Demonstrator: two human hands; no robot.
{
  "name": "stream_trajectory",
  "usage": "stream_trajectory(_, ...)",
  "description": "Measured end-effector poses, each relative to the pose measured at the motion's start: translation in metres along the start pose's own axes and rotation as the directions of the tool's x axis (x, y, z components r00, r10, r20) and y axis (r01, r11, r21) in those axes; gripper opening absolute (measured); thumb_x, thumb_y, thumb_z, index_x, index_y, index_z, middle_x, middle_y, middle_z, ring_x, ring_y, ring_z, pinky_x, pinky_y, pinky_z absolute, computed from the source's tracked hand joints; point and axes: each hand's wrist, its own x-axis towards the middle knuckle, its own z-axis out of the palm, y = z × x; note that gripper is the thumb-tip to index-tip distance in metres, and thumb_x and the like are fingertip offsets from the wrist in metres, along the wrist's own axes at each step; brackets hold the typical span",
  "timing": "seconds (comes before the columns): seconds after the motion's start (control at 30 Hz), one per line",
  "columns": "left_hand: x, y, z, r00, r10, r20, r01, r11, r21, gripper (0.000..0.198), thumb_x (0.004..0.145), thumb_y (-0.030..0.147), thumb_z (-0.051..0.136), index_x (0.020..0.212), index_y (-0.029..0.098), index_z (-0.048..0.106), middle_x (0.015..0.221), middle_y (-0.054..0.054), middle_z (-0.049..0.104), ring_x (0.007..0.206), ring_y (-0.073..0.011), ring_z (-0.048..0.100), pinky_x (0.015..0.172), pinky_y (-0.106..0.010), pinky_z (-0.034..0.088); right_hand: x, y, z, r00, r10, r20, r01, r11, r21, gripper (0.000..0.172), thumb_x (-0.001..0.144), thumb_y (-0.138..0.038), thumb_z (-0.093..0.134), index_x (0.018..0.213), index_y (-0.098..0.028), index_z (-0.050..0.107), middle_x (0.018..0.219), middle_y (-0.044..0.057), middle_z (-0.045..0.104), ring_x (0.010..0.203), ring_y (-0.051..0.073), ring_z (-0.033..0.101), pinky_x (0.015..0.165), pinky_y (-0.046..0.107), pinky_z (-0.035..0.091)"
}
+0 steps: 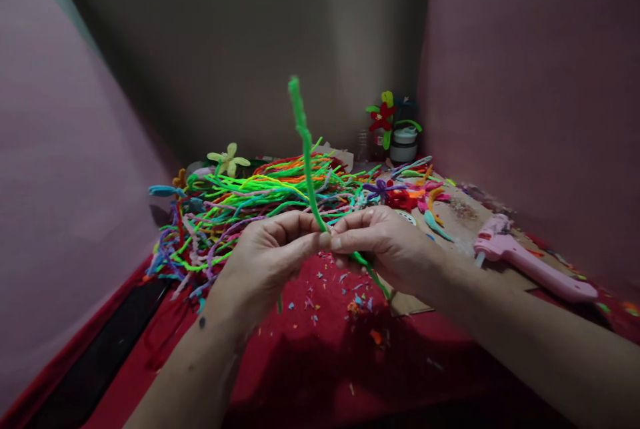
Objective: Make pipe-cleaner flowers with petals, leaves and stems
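Green pipe cleaner (307, 165) between two hands (263, 265) (393, 245)

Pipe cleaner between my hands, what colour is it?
The pipe cleaner is bright green; it shows best in the head view, the only one here.

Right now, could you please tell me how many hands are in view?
2: the left hand and the right hand, fingertips meeting at a bright green fuzzy stem, above the red cloth. Neither is hidden, though some fingers are.
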Motion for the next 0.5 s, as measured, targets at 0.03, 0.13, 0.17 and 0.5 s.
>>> stream_trajectory(0.03, 0.0007, -0.002, -0.0014, 1.0, -0.002, 0.002, 0.002, 1.0, -0.012, 0.011, 0.067, 0.024, 0.071, 0.072, 0.015, 0.067, 0.053, 0.004, 0.051, 0.045, -0.005, 0.035, 0.044, -0.019, 0.026, -0.0002, -0.001, 0.0, 1.0, 0.024, 0.007, -0.024, 1.0, 0.016, 0.006, 0.06, -0.016, 0.064, 0.056, -0.012, 0.063, 0.048, -0.001, 0.055, 0.044, 0.006, 0.043, 0.047, 0.022, 0.031)
stream_trajectory(0.13, 0.0036, -0.0069, -0.0054, 1.0, 0.021, -0.008, -0.022, 0.996, -0.088, 0.014, 0.067, 0.022, 0.071, 0.08, 0.016, 0.069, 0.061, 0.0, 0.057, 0.052, -0.0078, 0.043, 0.048, -0.02, 0.031, -0.0014, -0.0048, -0.0006, 0.995, 0.085, 0.055, -0.091, 0.99, 0.106, 0.005, 0.059, -0.016, 0.063, 0.057, -0.011, 0.063, 0.051, 0.0, 0.057, 0.045, 0.008, 0.046, 0.047, 0.022, 0.033)
stream_trajectory(0.17, 0.0045, -0.0077, -0.0064, 1.0, 0.029, -0.001, -0.029, 0.993, -0.114, 0.014, 0.067, 0.022, 0.071, 0.08, 0.016, 0.069, 0.063, 0.0, 0.058, 0.054, -0.0085, 0.045, 0.051, -0.021, 0.034, -0.0018, -0.0058, -0.0012, 0.992, 0.103, 0.076, -0.113, 0.983, 0.144, 0.005, 0.059, -0.016, 0.063, 0.057, -0.011, 0.062, 0.052, 0.0, 0.058, 0.045, 0.008, 0.047, 0.047, 0.022, 0.034)
stream_trajectory(0.5, 0.0071, -0.0041, -0.0062, 0.996, 0.065, 0.066, -0.052, 0.982, -0.181, 0.006, 0.066, 0.016, 0.071, 0.072, 0.016, 0.069, 0.065, 0.001, 0.059, 0.06, -0.008, 0.049, 0.058, -0.02, 0.039, -0.0049, -0.0058, -0.0015, 0.961, 0.216, 0.171, -0.253, 0.937, 0.241, 0.001, 0.065, -0.011, 0.06, 0.064, -0.011, 0.061, 0.05, -0.001, 0.059, 0.042, 0.008, 0.051, 0.046, 0.021, 0.043)
